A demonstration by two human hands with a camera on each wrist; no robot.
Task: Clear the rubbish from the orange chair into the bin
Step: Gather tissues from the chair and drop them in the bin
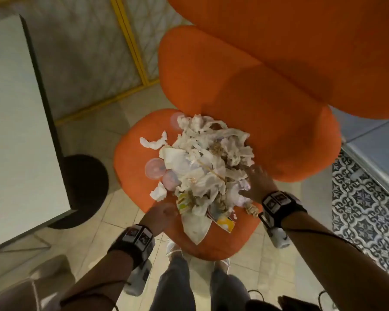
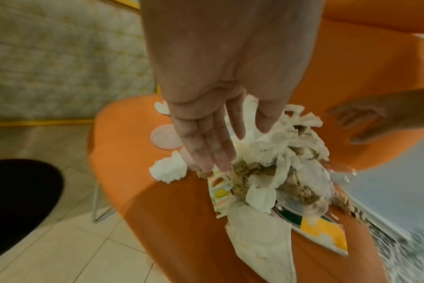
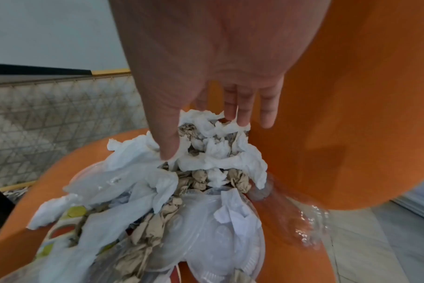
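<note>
On the seat of an orange chair (image 1: 245, 104) lies a heap of rubbish (image 1: 208, 162): crumpled white napkins, brown paper scraps, clear plastic lids and a printed paper wrapper. The heap's long axis runs from the seat's front edge, nearest the person, back toward the chair's backrest. A flat white napkin (image 2: 259, 247) and the colourful wrapper (image 2: 319, 233) point off the front end. Two loose napkin wads and a round translucent lid (image 1: 155, 169) sit just beside the heap on its left.

The left hand (image 2: 213, 107) hovers over the heap's front left corner, fingers straight and together, holding nothing. The right hand (image 3: 206, 76) is spread over the heap's right side, thumb and fingers (image 3: 242, 114) extended and touching the top napkins, gripping nothing.

Beyond the chair are a pale tiled floor (image 1: 103, 133), a white counter (image 1: 16, 131) on a dark round base to the left, and patterned tiles to the right.
</note>
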